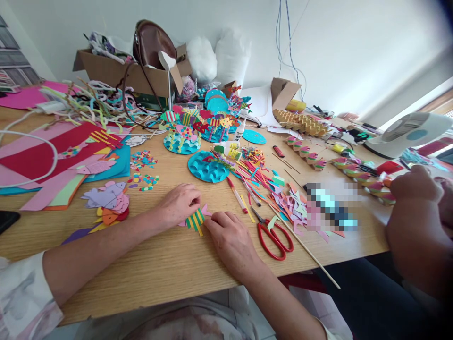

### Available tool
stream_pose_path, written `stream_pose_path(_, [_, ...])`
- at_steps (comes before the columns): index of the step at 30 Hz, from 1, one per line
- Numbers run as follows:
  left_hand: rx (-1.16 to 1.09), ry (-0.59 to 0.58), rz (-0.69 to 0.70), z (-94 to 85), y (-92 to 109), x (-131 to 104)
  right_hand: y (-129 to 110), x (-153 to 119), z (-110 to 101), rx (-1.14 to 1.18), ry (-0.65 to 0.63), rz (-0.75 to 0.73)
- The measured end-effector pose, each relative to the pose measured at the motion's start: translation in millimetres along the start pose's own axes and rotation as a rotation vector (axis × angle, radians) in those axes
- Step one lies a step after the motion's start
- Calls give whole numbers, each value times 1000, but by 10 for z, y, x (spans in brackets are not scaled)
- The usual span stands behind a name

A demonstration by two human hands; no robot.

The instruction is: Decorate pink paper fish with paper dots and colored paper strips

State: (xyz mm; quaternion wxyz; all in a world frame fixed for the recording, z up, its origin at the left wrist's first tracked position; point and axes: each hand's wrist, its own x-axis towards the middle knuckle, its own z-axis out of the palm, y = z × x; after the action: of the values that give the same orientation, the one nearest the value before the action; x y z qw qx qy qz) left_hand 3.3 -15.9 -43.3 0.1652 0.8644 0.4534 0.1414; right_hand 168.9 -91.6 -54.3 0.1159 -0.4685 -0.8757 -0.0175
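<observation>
A small paper fish (196, 220) with green and yellow stripes and pink paper at its ends lies on the table between my hands. My left hand (181, 203) is at its upper left edge, fingers curled and closed on it. From the right, my right hand (230, 236) pinches the striped part by its edge; the fingertips are partly hidden. Red-handled scissors (274, 238) lie to the right of my right hand, a green paper scrap on them. Left of my left hand is a pile of cut paper fish (108, 200) in purple, pink and orange.
Colored paper sheets (74, 146) cover the left side. Blue wavy discs (208, 166), a glue bottle (239, 130), paper strips and scraps (290, 203) lie ahead. A long thin stick (307, 250) overhangs the front edge. Another person's hand (415, 193) is at the right.
</observation>
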Motion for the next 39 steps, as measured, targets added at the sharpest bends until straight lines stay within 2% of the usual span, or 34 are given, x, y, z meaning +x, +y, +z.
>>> stream_pose_path(32, [54, -4, 9, 3, 19, -15, -14, -6, -4, -1, -2, 0])
stream_pose_path(39, [41, -12, 18, -16, 33, -12, -48, 32, -121, 122, -68, 35])
